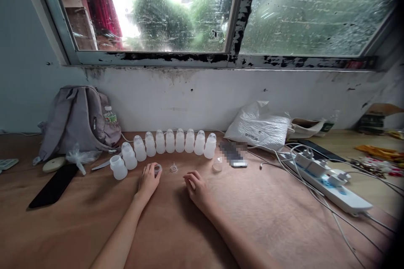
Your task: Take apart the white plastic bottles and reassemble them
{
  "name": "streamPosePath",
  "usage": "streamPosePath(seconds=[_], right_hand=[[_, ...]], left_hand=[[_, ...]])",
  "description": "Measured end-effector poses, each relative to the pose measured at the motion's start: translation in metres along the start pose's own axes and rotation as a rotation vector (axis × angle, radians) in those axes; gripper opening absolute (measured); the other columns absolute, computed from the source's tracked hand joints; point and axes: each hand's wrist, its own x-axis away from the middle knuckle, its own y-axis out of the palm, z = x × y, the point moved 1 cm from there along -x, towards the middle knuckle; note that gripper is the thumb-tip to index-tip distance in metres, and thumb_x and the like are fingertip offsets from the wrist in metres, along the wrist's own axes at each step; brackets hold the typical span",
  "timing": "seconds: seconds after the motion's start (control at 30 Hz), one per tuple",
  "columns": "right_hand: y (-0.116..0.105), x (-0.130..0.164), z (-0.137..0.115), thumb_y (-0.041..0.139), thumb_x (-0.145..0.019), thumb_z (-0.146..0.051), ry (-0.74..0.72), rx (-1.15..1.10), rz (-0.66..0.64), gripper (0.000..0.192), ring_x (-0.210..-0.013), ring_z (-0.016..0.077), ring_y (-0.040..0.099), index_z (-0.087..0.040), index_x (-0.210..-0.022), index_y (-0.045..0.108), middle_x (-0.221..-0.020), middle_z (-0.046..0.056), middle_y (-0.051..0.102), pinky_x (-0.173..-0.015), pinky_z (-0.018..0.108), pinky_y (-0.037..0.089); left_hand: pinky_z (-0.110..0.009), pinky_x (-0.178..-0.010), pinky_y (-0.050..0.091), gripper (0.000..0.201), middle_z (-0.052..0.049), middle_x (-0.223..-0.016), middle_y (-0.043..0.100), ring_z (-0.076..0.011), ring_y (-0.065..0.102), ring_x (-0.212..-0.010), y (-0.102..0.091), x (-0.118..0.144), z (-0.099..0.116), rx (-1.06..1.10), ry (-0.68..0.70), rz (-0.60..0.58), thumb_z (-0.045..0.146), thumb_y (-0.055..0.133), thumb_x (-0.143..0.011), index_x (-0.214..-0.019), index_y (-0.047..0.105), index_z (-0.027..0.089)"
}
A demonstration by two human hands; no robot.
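Observation:
My left hand (150, 180) is closed around a small clear plastic ring or cap (158, 169) at the table top; the fingers partly hide it. To its right lies a clear bottle nipple (174, 168), upright and untouched. My right hand (196, 187) hovers right of the nipple, fingers loosely bent and slightly apart, with nothing visible in them. An uncapped frosted baby bottle (118, 169) stands left of my left hand. From it, several frosted bottles with clear caps (170, 142) curve in a row behind both hands. A clear round cap (217, 164) sits farther right.
A phone (240, 163) lies past the cap, before a silvery plastic bag (259, 126). On the right, a power strip (331, 185) trails cables. At left are a grey backpack (75, 122), a black flat case (53, 185) and a clear plastic bag (80, 156).

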Motion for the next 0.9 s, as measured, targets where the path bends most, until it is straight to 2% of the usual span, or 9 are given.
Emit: streamPosePath(seconds=[0.07,0.13,0.2,0.3,0.4,0.5,0.7,0.9], right_hand=[[0.010,-0.004,0.000,0.041,-0.083,-0.030,-0.076,0.143,-0.108,0.029,-0.106,0.0250,0.047,-0.025,-0.109,0.055,-0.116,0.011,0.049,-0.087,0.040,0.039],[0.021,-0.010,0.001,0.043,-0.083,-0.033,-0.101,0.293,-0.204,0.040,-0.120,0.0285,0.034,-0.026,-0.123,0.044,-0.130,0.011,0.038,-0.094,0.046,0.031],[0.031,-0.017,0.002,0.041,-0.084,-0.034,-0.095,0.405,-0.260,0.043,-0.122,0.0299,0.030,-0.025,-0.127,0.040,-0.134,0.011,0.035,-0.096,0.050,0.028],[0.037,-0.024,0.001,0.034,-0.087,-0.026,-0.114,0.482,-0.262,0.037,-0.117,0.0276,0.037,-0.022,-0.123,0.045,-0.129,0.012,0.042,-0.095,0.048,0.028],[0.029,-0.020,-0.006,0.034,-0.086,-0.018,-0.208,0.444,-0.234,0.035,-0.110,0.0238,0.044,-0.019,-0.117,0.050,-0.122,0.013,0.048,-0.094,0.042,0.033],[0.012,-0.008,-0.012,0.036,-0.086,-0.019,-0.273,0.352,-0.296,0.031,-0.100,0.0200,0.050,-0.022,-0.110,0.055,-0.117,0.009,0.053,-0.087,0.035,0.040],[-0.005,0.002,-0.017,0.036,-0.087,-0.018,-0.238,0.209,-0.366,0.030,-0.097,0.0183,0.051,-0.023,-0.108,0.055,-0.121,0.005,0.051,-0.085,0.033,0.042],[-0.007,0.000,-0.014,0.039,-0.085,-0.018,-0.183,0.094,-0.329,0.028,-0.102,0.0187,0.049,-0.024,-0.106,0.056,-0.116,0.006,0.053,-0.087,0.034,0.041]], left_hand=[[-0.037,-0.078,0.044,0.026,-0.007,-0.094,0.057,-0.0228,0.054,-0.088,0.001,0.001,0.004,0.023,0.015,-0.020,0.027,0.053,-0.073,-0.098,0.050,0.020],[-0.038,-0.080,0.044,0.030,-0.007,-0.097,0.056,-0.0234,0.053,-0.090,0.002,0.002,0.012,0.056,0.029,-0.002,0.028,0.054,-0.073,-0.101,0.048,0.020],[-0.038,-0.081,0.043,0.033,-0.008,-0.098,0.054,-0.0237,0.052,-0.092,0.001,0.004,0.021,0.103,0.043,0.039,0.029,0.055,-0.072,-0.103,0.046,0.019],[-0.036,-0.081,0.044,0.038,-0.008,-0.098,0.052,-0.0219,0.052,-0.092,-0.006,0.006,0.031,0.216,0.079,0.070,0.029,0.056,-0.072,-0.107,0.043,0.019],[-0.033,-0.081,0.044,0.037,-0.007,-0.101,0.051,-0.0191,0.053,-0.090,-0.018,0.005,0.037,0.330,0.128,0.074,0.028,0.053,-0.075,-0.109,0.041,0.019],[-0.033,-0.080,0.044,0.032,-0.007,-0.102,0.050,-0.0181,0.053,-0.089,-0.029,0.006,0.043,0.399,0.188,0.037,0.026,0.050,-0.078,-0.108,0.043,0.019],[-0.035,-0.083,0.043,0.026,-0.008,-0.100,0.051,-0.0204,0.051,-0.094,-0.033,0.012,0.060,0.430,0.317,-0.077,0.023,0.049,-0.078,-0.103,0.046,0.019],[-0.036,-0.084,0.043,0.027,-0.008,-0.100,0.052,-0.0207,0.051,-0.095,-0.032,0.014,0.062,0.376,0.336,-0.055,0.023,0.049,-0.077,-0.103,0.046,0.019]])
